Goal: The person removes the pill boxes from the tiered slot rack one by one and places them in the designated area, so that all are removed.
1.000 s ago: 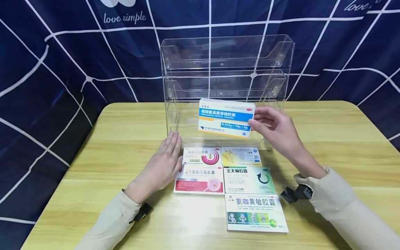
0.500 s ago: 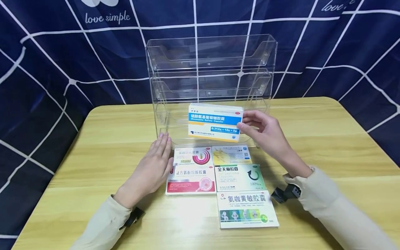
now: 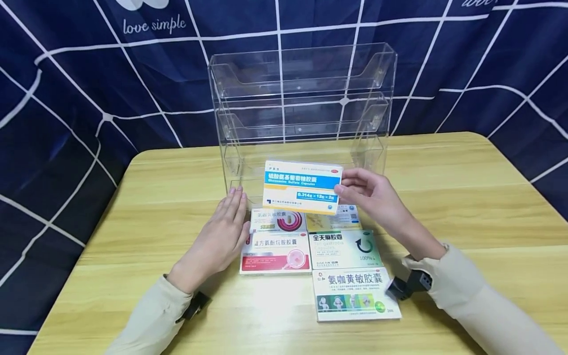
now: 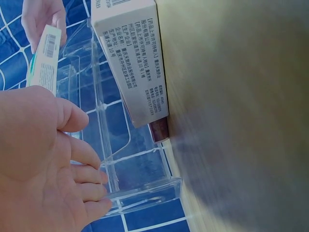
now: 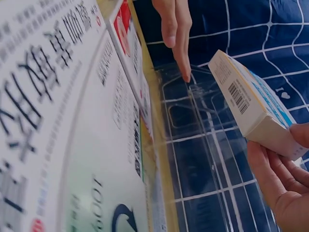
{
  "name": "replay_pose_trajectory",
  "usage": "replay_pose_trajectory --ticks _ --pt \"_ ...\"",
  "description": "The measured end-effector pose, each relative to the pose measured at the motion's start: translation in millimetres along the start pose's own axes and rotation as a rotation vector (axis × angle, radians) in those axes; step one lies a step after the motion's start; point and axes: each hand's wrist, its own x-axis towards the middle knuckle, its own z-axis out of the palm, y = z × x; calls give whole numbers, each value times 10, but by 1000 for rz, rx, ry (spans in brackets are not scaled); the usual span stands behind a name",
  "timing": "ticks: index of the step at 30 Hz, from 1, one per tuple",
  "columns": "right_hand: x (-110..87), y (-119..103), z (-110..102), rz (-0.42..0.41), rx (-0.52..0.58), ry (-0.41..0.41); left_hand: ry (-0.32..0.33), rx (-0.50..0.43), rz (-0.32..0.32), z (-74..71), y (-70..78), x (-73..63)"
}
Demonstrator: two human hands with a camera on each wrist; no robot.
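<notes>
My right hand (image 3: 377, 202) pinches the right end of a white medicine box (image 3: 301, 186) with blue and orange bands, labelled Glucosamine Sulfate Capsules. It is held in front of the lowest tier of a clear tiered rack (image 3: 303, 53), tilted, its printed face toward the head camera. In the right wrist view the thumb and fingers grip one end of the box (image 5: 251, 104). My left hand (image 3: 218, 236) lies with straight fingers at the rack's lower left corner, beside the flat boxes. Its palm (image 4: 43, 159) holds nothing in the left wrist view; exact contact with the rack cannot be told.
Several medicine boxes lie flat in front of the rack: a red-and-white one (image 3: 275, 254), one with pink rings (image 3: 277, 221), a partly covered yellow one (image 3: 350, 217), a green one (image 3: 343, 249) and a white one (image 3: 357, 296). A dark blue white-lined cloth (image 3: 155, 74) hangs behind the table (image 3: 133, 256).
My right hand has brought the glucosamine box lower and nearer to me, so it now overlaps the yellow box in view. My left hand stays by the rack's corner. The head view has shifted slightly.
</notes>
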Motion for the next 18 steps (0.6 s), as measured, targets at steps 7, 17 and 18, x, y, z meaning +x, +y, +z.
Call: replay_pose_trajectory --ticks 7,17,18 --pt "-66 9 78 66 27 -64 -1 6 -11 -4 -11 -13" --pt "-215 73 179 124 72 -135 0 2 -4 -9 0 4" --pt "-228 79 189 131 74 -141 0 4 -4 -9 1 7"
